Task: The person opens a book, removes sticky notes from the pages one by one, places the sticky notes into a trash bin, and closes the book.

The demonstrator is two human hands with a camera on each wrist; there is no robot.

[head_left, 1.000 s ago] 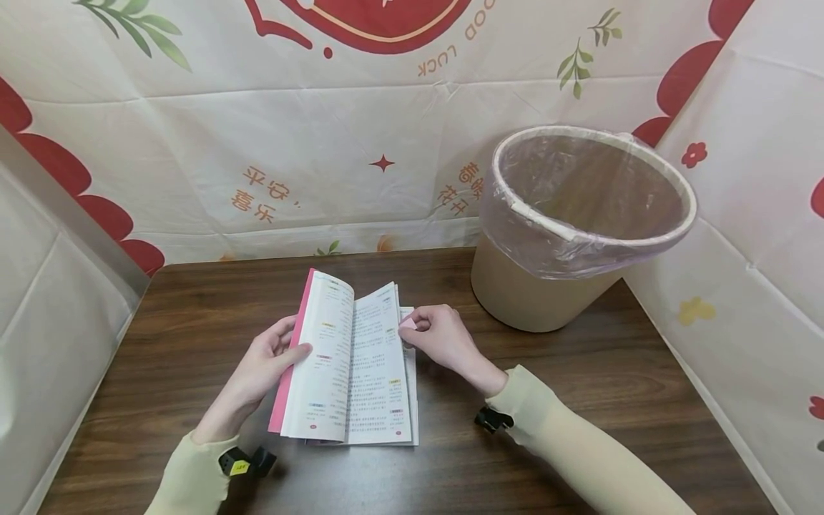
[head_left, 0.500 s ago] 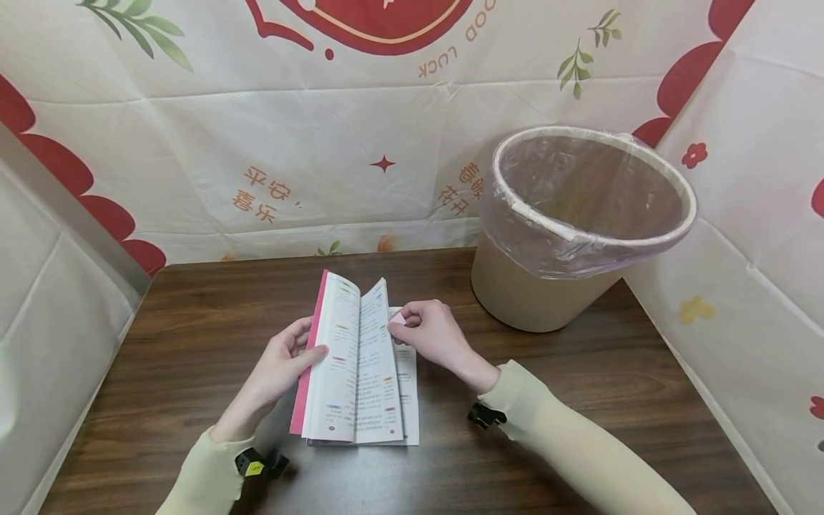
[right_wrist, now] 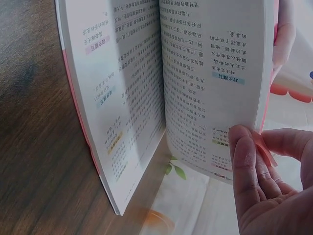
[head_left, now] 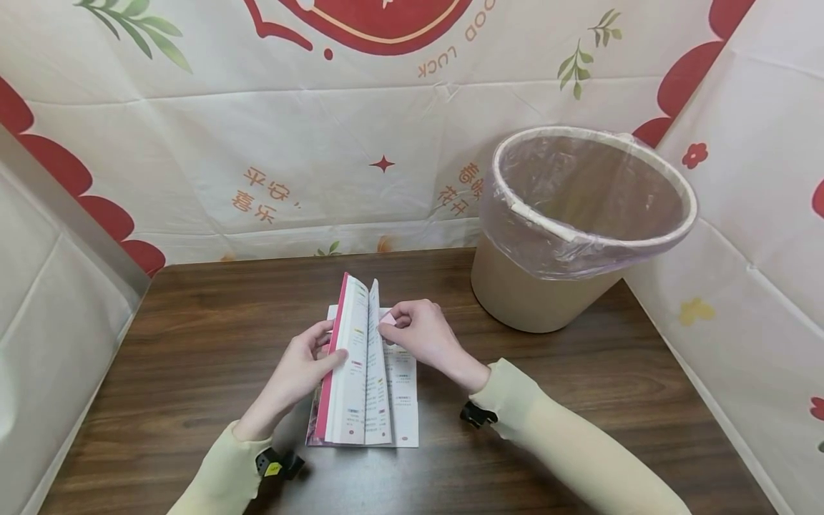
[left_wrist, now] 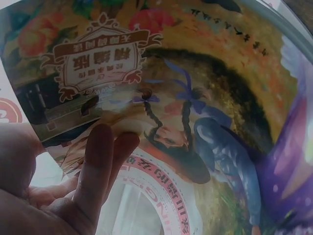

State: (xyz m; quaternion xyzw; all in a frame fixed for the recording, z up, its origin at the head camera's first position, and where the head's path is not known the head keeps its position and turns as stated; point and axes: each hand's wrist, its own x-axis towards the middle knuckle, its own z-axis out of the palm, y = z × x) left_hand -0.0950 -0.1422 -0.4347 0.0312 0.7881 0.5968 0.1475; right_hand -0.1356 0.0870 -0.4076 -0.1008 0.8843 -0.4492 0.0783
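A book (head_left: 355, 357) with a pink-edged cover stands partly open over the table, its printed pages fanned. My left hand (head_left: 305, 368) grips its left half, thumb on the page and fingers behind. Its illustrated cover (left_wrist: 230, 161), with a braided figure, fills the left wrist view. My right hand (head_left: 425, 336) pinches the edge of the pages on the right, together with a small pink slip of paper (right_wrist: 266, 152). Beneath those raised pages, the remaining right-hand pages (head_left: 404, 408) lie flat on the table.
A tan waste bin (head_left: 534, 293) lined with a clear plastic bag stands at the back right of the dark wooden table (head_left: 225, 307). Printed white cloth (head_left: 347, 129) hangs behind and at the sides. Each wrist carries a black camera mount (head_left: 280, 465).
My left hand has moved right, swinging the cover half more upright and narrowing the opening. The right hand has shifted left with the pinched pages, uncovering more of the flat page beneath.
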